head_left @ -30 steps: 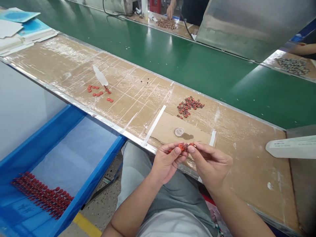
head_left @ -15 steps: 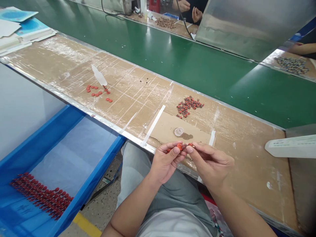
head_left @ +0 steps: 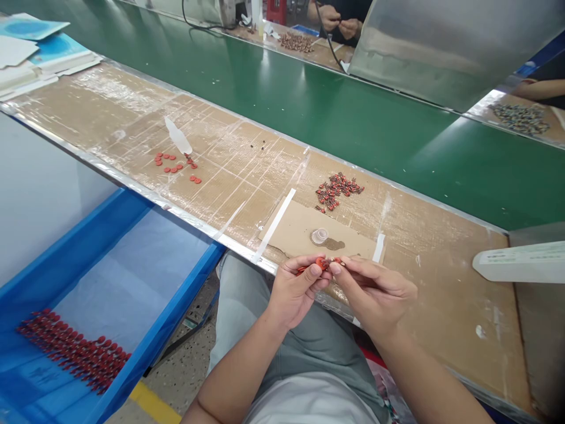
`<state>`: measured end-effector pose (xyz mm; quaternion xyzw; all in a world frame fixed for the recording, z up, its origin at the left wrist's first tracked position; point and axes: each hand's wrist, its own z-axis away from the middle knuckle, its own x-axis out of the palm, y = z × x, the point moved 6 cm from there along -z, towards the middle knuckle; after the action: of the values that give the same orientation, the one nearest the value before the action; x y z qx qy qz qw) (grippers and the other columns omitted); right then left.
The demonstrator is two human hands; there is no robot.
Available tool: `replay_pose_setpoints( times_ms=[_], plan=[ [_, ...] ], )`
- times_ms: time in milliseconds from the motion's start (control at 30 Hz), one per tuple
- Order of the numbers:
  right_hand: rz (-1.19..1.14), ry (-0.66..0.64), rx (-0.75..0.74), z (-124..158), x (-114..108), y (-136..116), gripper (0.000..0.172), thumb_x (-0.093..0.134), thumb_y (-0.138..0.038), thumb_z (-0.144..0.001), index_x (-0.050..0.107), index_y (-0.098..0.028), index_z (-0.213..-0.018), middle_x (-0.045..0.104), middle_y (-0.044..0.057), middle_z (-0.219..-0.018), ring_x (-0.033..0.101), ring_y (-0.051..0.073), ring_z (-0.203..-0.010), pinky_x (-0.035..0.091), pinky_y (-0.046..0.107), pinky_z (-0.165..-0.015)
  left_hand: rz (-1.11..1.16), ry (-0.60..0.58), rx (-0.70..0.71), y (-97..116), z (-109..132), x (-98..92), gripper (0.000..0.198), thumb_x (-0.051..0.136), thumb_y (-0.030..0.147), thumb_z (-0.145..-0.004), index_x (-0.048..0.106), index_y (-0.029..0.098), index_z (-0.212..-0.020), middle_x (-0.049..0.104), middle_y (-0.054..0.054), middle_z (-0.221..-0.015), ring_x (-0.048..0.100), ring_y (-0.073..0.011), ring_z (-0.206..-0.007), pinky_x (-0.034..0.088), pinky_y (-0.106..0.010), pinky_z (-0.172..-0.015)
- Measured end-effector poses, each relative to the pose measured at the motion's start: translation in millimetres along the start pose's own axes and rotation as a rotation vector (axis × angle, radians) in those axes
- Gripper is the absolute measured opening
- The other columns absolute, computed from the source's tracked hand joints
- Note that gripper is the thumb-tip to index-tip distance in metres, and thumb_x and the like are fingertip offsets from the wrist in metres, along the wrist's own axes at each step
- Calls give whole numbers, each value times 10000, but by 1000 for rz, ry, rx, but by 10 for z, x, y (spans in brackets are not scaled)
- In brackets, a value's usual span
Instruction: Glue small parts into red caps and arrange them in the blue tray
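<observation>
Pinching a small red component (head_left: 322,264) between them, the left hand (head_left: 296,292) and the right hand (head_left: 375,296) meet just over the near edge of the counter (head_left: 445,294), above the person's grey trousers (head_left: 282,335). The left thumb and forefinger clasp the red body, with a thin red end poking out to the left, while the right fingertips (head_left: 336,268) close on the other end, where a bit of metal glints. Just beyond the hands, a cardboard sheet (head_left: 291,227) lies on the counter, and a small clear cup (head_left: 319,236) sits on it beside a brown stain. Past the sheet is a loose heap of red components (head_left: 338,191). Farther left, a white plastic scoop (head_left: 178,136) lies next to scattered red discs (head_left: 172,166), and a second scoop (head_left: 521,262) rests at the right end of the counter. Down to the person's left, a blue tray (head_left: 154,277) holds tidy rows of red components (head_left: 73,359). Across a green conveyor belt (head_left: 282,100), a co-worker's hands (head_left: 339,19) are raised together behind a brown heap of parts (head_left: 296,42).
</observation>
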<state>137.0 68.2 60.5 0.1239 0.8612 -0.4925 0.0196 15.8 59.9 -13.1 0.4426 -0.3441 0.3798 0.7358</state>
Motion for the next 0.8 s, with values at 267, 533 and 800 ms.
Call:
replay_pose_setpoints(
  times_ms=[267, 533, 800],
  plan=[
    [4, -18, -21, 14, 9, -5, 318, 808, -101, -703, 761, -291, -953, 775, 9, -858, 736, 191, -707, 648, 348, -694, -13, 13, 4, 3, 7, -11, 320, 916, 291, -550, 771, 171, -810, 763, -30, -753, 696, -90, -618, 567, -141, -607],
    [20, -38, -29, 6, 7, -11, 283, 804, -106, -707, 762, -269, -935, 774, 19, -848, 733, 192, -703, 641, 344, -688, -30, -11, 31, 32, 9, 12, 274, 908, 281, -569, 786, 188, -796, 766, -27, -754, 692, -74, -606, 561, -117, -596],
    [28, -79, -55, 6, -8, -21, 307, 804, -107, -705, 759, -279, -956, 773, 23, -858, 727, 191, -699, 627, 334, -657, -188, -39, 168, 151, 46, 41, 242, 897, 297, -590, 797, 202, -789, 725, -23, -756, 682, -101, -612, 590, -185, -582]
  ],
)
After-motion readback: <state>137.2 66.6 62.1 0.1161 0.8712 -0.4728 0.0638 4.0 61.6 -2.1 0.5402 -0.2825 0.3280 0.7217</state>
